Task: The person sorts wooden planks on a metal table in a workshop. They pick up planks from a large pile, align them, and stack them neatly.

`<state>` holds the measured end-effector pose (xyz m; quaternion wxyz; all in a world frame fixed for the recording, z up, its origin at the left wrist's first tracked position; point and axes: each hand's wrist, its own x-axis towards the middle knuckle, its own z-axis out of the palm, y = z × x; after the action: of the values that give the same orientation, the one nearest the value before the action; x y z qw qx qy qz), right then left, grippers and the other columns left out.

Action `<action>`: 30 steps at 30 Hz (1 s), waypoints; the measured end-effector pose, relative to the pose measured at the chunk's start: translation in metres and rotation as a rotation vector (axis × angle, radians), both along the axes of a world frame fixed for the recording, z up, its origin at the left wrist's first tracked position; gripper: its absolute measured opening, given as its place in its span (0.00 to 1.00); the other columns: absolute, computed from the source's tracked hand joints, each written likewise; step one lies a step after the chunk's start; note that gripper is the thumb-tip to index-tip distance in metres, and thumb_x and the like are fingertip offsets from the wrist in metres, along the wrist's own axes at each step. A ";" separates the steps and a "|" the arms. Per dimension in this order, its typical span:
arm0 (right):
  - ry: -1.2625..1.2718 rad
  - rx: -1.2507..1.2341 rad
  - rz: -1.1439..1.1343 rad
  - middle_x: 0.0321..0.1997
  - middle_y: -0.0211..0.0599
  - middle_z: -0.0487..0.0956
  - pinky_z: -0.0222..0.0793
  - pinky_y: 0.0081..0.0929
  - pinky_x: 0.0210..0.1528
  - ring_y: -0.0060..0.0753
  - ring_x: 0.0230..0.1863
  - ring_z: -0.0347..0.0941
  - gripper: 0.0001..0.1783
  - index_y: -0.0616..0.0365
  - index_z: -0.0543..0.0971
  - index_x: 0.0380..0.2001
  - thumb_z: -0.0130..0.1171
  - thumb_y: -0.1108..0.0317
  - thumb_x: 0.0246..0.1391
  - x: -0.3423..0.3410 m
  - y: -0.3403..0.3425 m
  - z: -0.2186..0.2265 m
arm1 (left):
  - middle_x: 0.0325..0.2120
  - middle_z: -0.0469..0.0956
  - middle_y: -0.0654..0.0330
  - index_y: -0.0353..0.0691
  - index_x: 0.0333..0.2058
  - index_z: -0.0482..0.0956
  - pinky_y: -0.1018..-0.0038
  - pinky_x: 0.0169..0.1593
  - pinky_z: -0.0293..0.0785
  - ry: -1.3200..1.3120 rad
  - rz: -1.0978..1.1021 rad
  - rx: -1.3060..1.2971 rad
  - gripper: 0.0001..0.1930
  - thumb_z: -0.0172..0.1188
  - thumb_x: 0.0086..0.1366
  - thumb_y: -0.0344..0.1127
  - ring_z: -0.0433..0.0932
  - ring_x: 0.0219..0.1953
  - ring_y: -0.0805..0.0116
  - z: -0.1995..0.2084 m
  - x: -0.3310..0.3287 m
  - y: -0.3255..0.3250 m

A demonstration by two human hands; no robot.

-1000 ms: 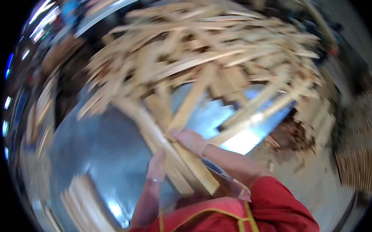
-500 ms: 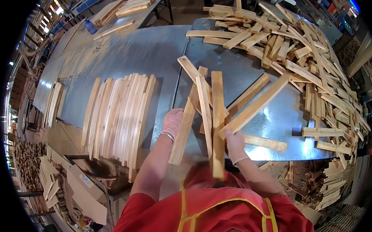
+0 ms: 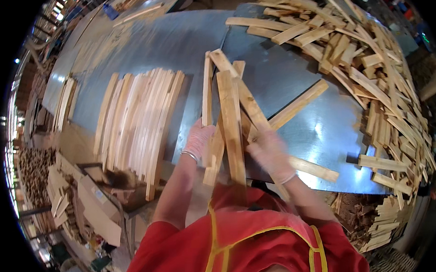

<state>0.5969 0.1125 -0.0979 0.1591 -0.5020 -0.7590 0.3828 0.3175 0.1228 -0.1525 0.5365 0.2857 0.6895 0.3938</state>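
Wooden strips handled over a metal table [image 3: 189, 45]; clock positions are read about the centre of the view. The left hand [image 3: 200, 138], gloved, just toward nine o'clock, is closed around a slim strip [image 3: 207, 88] pointing to twelve. The right hand [image 3: 271, 153], gloved, between three and four, is blurred over a diagonal strip [image 3: 245, 98]; whether its fingers grip cannot be told. A broad strip [image 3: 231, 121] stands between the hands among crossing pieces; the hands' placement on either side probably steadies this fan. At nine o'clock, a row of strips [image 3: 139, 125] lies side by side, an arrangement that likely keeps the lengths aligned, whereas the heap [image 3: 386, 80] near two o'clock appears unsorted. The cardboard [image 3: 102, 219] at eight o'clock may carry a label, too small to tell; no brand or lettering is legible.
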 end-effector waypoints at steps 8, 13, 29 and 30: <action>-0.309 -0.311 -0.207 0.69 0.66 0.70 0.65 0.47 0.72 0.64 0.69 0.70 0.62 0.60 0.56 0.78 0.73 0.41 0.49 0.045 -0.003 -0.057 | 0.50 0.84 0.43 0.42 0.69 0.70 0.56 0.56 0.80 0.641 -0.088 -0.088 0.39 0.69 0.60 0.45 0.84 0.50 0.44 0.049 0.053 -0.083; -0.013 -0.276 -0.322 0.65 0.65 0.76 0.67 0.43 0.71 0.63 0.69 0.71 0.53 0.69 0.65 0.72 0.73 0.50 0.50 0.017 0.039 -0.040 | 0.55 0.77 0.38 0.36 0.69 0.63 0.51 0.56 0.77 1.029 -0.113 0.059 0.47 0.76 0.54 0.46 0.79 0.55 0.36 -0.010 0.146 -0.091; 0.150 -0.334 -0.093 0.44 0.53 0.85 0.79 0.35 0.46 0.41 0.45 0.84 0.30 0.71 0.78 0.54 0.71 0.61 0.53 -0.044 0.009 -0.026 | 0.52 0.84 0.49 0.49 0.81 0.45 0.67 0.53 0.84 -0.455 -0.019 0.119 0.59 0.72 0.57 0.19 0.84 0.52 0.64 0.026 -0.075 -0.044; 0.368 -0.545 -0.098 0.45 0.56 0.85 0.79 0.39 0.50 0.46 0.47 0.84 0.32 0.71 0.77 0.53 0.71 0.59 0.52 -0.079 -0.031 0.008 | 0.49 0.85 0.48 0.47 0.81 0.47 0.65 0.54 0.83 -0.370 -0.049 0.038 0.57 0.73 0.59 0.24 0.84 0.52 0.62 0.026 -0.088 -0.050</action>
<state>0.5176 0.0816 -0.0894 0.1717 -0.4845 -0.5622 0.6479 0.2298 0.0726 -0.1260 0.6582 0.2349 0.5643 0.4395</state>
